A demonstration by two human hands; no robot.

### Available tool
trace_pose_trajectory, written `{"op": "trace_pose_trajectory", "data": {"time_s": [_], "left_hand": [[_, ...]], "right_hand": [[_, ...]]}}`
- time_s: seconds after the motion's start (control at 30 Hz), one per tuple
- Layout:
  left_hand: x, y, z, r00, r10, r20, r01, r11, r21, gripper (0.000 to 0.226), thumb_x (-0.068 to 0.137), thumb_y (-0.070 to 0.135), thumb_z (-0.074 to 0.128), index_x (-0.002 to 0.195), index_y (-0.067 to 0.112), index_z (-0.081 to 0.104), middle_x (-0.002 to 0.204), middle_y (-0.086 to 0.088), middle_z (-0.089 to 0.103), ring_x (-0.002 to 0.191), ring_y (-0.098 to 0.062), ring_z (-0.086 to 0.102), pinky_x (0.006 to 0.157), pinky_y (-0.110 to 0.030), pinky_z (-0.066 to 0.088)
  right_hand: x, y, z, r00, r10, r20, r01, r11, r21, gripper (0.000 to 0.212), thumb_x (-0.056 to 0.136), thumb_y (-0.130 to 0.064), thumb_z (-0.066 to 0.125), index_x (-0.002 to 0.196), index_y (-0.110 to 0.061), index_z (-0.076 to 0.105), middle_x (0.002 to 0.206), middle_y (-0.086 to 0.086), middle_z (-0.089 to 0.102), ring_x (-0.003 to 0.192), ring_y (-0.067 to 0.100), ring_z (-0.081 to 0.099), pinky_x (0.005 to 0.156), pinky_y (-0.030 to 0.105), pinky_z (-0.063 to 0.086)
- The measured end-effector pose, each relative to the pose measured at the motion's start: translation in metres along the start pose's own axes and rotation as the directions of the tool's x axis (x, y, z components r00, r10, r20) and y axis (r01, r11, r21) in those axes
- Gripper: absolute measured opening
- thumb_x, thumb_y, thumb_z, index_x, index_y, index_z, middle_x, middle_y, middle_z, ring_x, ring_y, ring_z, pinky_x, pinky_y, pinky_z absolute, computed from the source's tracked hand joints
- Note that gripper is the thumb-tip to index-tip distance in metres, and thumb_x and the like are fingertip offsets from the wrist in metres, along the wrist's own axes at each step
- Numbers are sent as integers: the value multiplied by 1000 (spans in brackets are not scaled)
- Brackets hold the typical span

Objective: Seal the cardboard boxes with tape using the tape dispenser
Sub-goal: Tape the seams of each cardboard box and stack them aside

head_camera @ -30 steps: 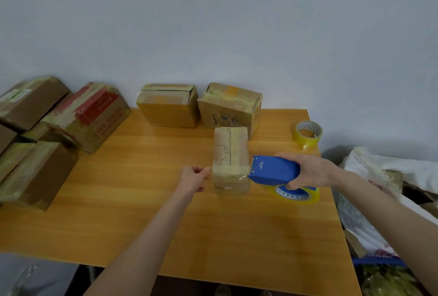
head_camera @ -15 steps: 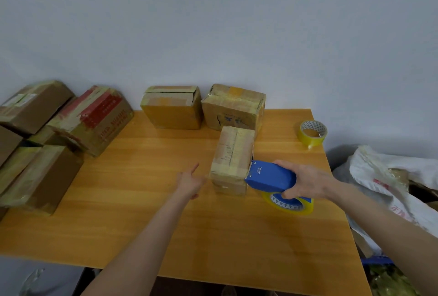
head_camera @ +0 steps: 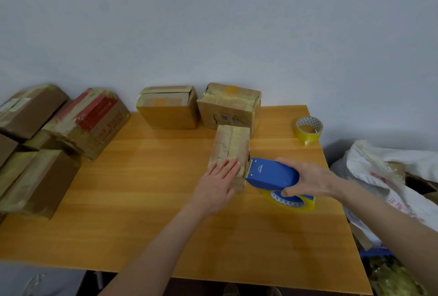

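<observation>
Small box (head_camera: 231, 146) at mid-counter (head_camera: 142, 201), its near end pressed by the left hand (head_camera: 219, 184), fingers straight and together. The right hand (head_camera: 310, 178) grips the blue dispenser (head_camera: 272, 173), fingers curled round its body, its front edge touching the box's right side. A tape roll (head_camera: 308, 128) lies at the far right corner.

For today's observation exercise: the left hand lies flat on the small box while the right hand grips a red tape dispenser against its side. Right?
Not quite: the head view shows the tape dispenser is blue, not red. The left hand does lie flat on the small box, and the right hand grips the dispenser against its side.
</observation>
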State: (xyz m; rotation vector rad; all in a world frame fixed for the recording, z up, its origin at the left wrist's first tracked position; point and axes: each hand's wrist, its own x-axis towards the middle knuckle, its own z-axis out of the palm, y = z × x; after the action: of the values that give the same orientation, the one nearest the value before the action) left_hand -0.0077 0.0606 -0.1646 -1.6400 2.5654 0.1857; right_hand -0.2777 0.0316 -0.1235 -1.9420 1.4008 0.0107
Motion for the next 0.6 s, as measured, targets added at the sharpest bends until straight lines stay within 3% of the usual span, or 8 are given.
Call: {"op": "trace_pose_trajectory", "data": {"time_s": [0.23, 0.4, 0.6], "left_hand": [[1, 0, -3, 999, 5, 39, -6, 1000, 17, 64, 101, 38, 28, 151, 25, -11, 159, 8, -13, 146, -9, -15, 120, -33, -8], [1, 2, -1, 999, 1, 44, -1, 1000, 16, 64, 102, 39, 28, 149, 26, -14, 159, 8, -15, 146, -10, -15, 121, -33, -8], [2, 2, -1, 1000, 7, 12, -7, 1000, -14, 65, 102, 37, 31, 150, 26, -11, 159, 9, -13, 146, -8, -14, 118, -29, -13]], "right_hand": [[-19, 21, 0, 999, 50, 8, -50, 999, 19, 93, 55, -62, 62, 140, -48, 29, 116, -16, 55, 102, 10, 57, 86, 36, 52], [-15, 20, 4, 994, 104, 39, -99, 988, -115, 82, 73, -44, 70, 142, -48, 25, 111, -13, 55, 98, 14, 57, 83, 35, 52], [7, -5, 8, 987, 140, 82, -115, 960, -255, 82, 78, -44, 66, 146, -43, 22, 107, -9, 51, 98, 19, 54, 85, 37, 53]]}}
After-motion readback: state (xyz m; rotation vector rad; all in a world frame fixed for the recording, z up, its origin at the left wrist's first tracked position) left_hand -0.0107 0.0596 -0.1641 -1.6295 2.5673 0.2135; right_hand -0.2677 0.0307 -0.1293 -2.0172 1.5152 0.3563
